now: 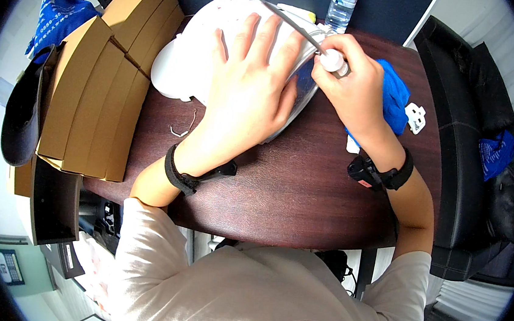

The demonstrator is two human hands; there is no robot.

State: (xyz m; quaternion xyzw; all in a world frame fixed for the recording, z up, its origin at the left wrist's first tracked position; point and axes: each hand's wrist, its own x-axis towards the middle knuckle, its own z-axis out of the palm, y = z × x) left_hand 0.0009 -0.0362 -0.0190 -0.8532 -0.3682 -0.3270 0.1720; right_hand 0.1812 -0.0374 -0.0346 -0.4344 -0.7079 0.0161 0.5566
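A large, glossy white rounded shell [204, 27], which looks like a helmet, lies at the far side of the table. My left hand [249, 77] rests flat on top of it, fingers spread. My right hand [353, 77] is closed around a short white cylindrical handle [333, 61] with a ridged end, at the shell's right side. From that handle a thin grey strip [287, 21] slants up and left across the shell; its kind is unclear. Under my left hand, a clear, shiny rim [302, 94] runs along the shell's near right edge.
Brown cardboard boxes [95, 91] stand at the left. A water bottle [342, 9] is at the back. Blue cloth [395, 98] and a small white plastic piece [415, 118] lie right of my right hand. A thin white wire piece [180, 132] lies near the boxes. A black sofa [463, 178] stands beyond the table.
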